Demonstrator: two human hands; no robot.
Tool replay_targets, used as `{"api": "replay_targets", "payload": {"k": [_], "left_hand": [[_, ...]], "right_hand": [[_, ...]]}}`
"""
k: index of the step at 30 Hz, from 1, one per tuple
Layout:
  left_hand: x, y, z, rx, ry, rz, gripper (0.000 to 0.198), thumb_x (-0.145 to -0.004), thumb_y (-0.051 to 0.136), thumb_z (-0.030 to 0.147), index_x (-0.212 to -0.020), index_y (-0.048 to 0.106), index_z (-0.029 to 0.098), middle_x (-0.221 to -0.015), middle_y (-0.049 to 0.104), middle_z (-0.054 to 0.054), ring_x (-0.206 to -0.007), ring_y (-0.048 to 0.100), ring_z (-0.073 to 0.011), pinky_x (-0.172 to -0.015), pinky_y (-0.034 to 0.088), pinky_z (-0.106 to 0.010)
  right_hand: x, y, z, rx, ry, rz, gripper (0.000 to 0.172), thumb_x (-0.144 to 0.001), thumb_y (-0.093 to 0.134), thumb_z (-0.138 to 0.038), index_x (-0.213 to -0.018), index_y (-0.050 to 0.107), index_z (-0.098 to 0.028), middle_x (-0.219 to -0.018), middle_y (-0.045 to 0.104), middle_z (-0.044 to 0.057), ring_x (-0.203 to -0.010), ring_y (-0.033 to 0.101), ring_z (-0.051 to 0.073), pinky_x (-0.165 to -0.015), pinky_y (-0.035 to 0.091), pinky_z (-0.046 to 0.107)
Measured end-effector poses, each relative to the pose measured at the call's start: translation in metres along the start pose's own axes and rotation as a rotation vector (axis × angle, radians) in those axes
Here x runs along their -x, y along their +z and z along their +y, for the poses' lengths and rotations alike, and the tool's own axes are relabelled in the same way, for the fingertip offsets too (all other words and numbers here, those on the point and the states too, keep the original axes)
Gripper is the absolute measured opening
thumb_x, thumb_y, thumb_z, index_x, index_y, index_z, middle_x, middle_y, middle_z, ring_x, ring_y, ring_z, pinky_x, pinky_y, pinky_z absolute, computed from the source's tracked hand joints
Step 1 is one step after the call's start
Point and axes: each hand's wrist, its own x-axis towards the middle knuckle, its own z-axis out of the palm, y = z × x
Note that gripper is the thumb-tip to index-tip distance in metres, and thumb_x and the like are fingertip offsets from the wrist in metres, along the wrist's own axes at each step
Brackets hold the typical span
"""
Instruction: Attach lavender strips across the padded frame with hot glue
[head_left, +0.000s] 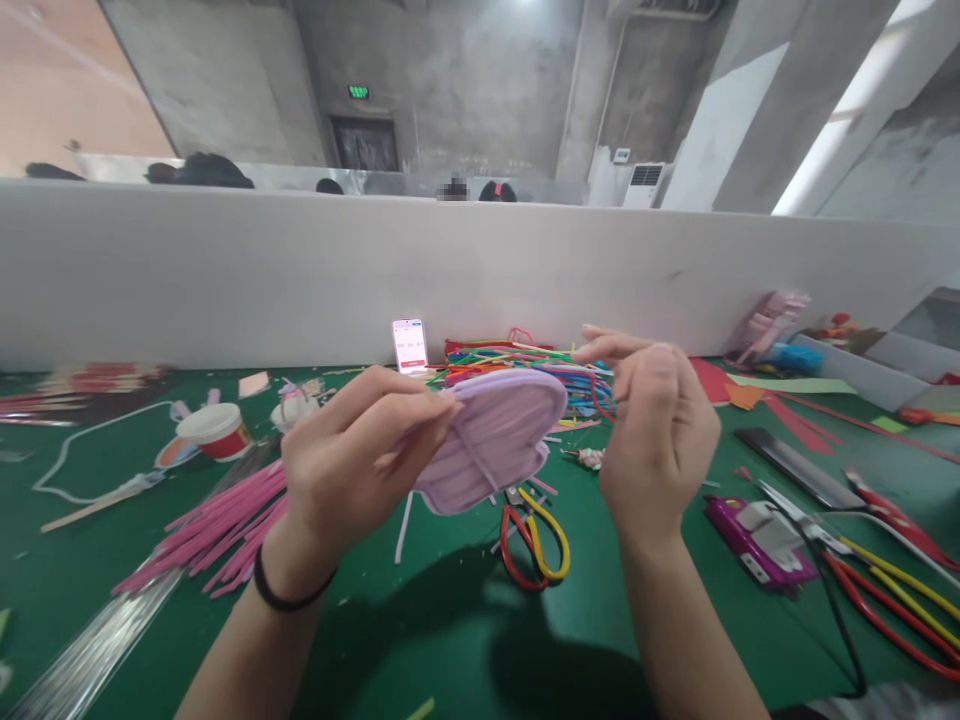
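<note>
My left hand (pixel 360 450) pinches a flat, lobed lilac chenille-stem piece (pixel 499 435) by its left edge, thumb and fingers closed on it. Rows of fuzzy stem fill the piece inside a raised rim, and a thin strip crosses it. To its right my right hand (pixel 652 430) is raised, apart from the piece. Some of its fingers are bent and others point left, with nothing visible in them. Below the piece lie pliers (pixel 536 545) with one red and one yellow handle. Small lilac stem offcuts (pixel 403 528) are scattered around them.
Pink chenille stems (pixel 214 530) and clear plastic sleeves (pixel 105 650) lie left, near a paper cup (pixel 216 430). Behind are a lit phone (pixel 409 346) and a multicoloured stem pile (pixel 585 385). A purple power strip (pixel 757 540) and scissors (pixel 892 590) lie right.
</note>
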Motion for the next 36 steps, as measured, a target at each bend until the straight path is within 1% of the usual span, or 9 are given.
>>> {"api": "replay_targets", "payload": {"k": [3, 4, 6, 9, 14, 23, 26, 32, 36], "left_hand": [[0.001, 0.0, -0.001, -0.001, -0.003, -0.002, 0.023, -0.081, 0.073, 0.008, -0.095, 0.067, 0.024, -0.085, 0.069, 0.0, -0.069, 0.063, -0.0103, -0.06, 0.054, -0.022], [0.0, 0.0, 0.0, 0.001, -0.007, -0.004, 0.022, -0.081, 0.073, 0.008, -0.095, 0.067, 0.024, -0.085, 0.069, 0.0, -0.07, 0.063, -0.0102, -0.061, 0.054, -0.022], [-0.001, 0.0, 0.0, 0.019, -0.013, -0.005, 0.021, -0.081, 0.073, 0.007, -0.095, 0.067, 0.022, -0.085, 0.069, 0.0, -0.07, 0.064, -0.0101, -0.061, 0.054, -0.022], [-0.003, 0.0, 0.003, 0.07, 0.003, 0.0, 0.019, -0.082, 0.073, 0.009, -0.093, 0.067, 0.022, -0.084, 0.069, 0.0, -0.069, 0.064, -0.0099, -0.06, 0.055, -0.022], [-0.005, -0.001, 0.007, 0.09, 0.013, -0.022, 0.019, -0.083, 0.073, 0.009, -0.093, 0.068, 0.023, -0.085, 0.068, 0.002, -0.068, 0.063, -0.0082, -0.059, 0.054, -0.02], [-0.001, -0.001, 0.012, 0.083, -0.097, -0.039, 0.037, -0.079, 0.079, 0.017, -0.112, 0.063, 0.023, -0.096, 0.074, 0.0, -0.078, 0.069, -0.0122, -0.072, 0.059, -0.025], [-0.002, -0.003, 0.013, 0.108, -0.132, -0.072, 0.032, -0.08, 0.079, 0.018, -0.109, 0.065, 0.025, -0.096, 0.075, 0.001, -0.079, 0.069, -0.0125, -0.074, 0.059, -0.026], [-0.009, -0.009, 0.02, 0.254, -0.369, -0.188, 0.01, -0.086, 0.073, 0.024, -0.095, 0.073, 0.028, -0.087, 0.073, 0.003, -0.076, 0.067, -0.0127, -0.066, 0.055, -0.025], [-0.013, -0.014, 0.028, 0.255, -0.508, -0.217, 0.015, -0.087, 0.072, 0.028, -0.101, 0.074, 0.032, -0.089, 0.074, 0.002, -0.072, 0.068, -0.0149, -0.06, 0.055, -0.026]], "right_hand": [[-0.002, -0.004, 0.0, -0.005, 0.007, -0.123, 0.009, -0.095, 0.057, -0.026, -0.09, 0.063, -0.022, -0.105, 0.072, 0.004, -0.112, 0.066, 0.021, -0.1, 0.052, 0.043], [-0.001, -0.004, 0.0, -0.027, 0.01, -0.169, 0.009, -0.092, 0.063, -0.025, -0.101, 0.066, -0.023, -0.113, 0.072, 0.005, -0.115, 0.065, 0.021, -0.101, 0.052, 0.043], [0.0, -0.003, -0.001, -0.078, 0.029, -0.275, 0.027, -0.087, 0.07, -0.025, -0.114, 0.066, -0.024, -0.12, 0.071, 0.005, -0.118, 0.064, 0.022, -0.101, 0.052, 0.042], [0.004, 0.001, -0.004, -0.082, 0.054, -0.39, 0.03, -0.083, 0.076, -0.027, -0.112, 0.069, -0.025, -0.113, 0.074, 0.001, -0.109, 0.068, 0.019, -0.095, 0.055, 0.036], [0.007, 0.005, -0.01, -0.029, 0.055, -0.371, 0.018, -0.079, 0.08, -0.029, -0.095, 0.073, -0.026, -0.093, 0.077, -0.003, -0.087, 0.072, 0.015, -0.079, 0.058, 0.028], [0.005, -0.001, -0.015, -0.03, 0.123, -0.383, 0.012, -0.08, 0.078, -0.03, -0.09, 0.074, -0.026, -0.086, 0.075, -0.003, -0.077, 0.07, 0.013, -0.07, 0.057, 0.026], [0.006, -0.001, -0.015, -0.036, 0.135, -0.381, 0.011, -0.08, 0.078, -0.031, -0.09, 0.074, -0.026, -0.085, 0.075, -0.003, -0.076, 0.069, 0.013, -0.069, 0.056, 0.026], [0.007, 0.0, -0.017, -0.056, 0.139, -0.409, 0.011, -0.081, 0.078, -0.031, -0.089, 0.074, -0.025, -0.085, 0.075, -0.002, -0.075, 0.069, 0.013, -0.068, 0.056, 0.026], [0.009, 0.002, -0.02, -0.065, 0.136, -0.427, 0.013, -0.08, 0.078, -0.031, -0.091, 0.074, -0.025, -0.088, 0.076, -0.002, -0.081, 0.07, 0.015, -0.073, 0.057, 0.028]]}}
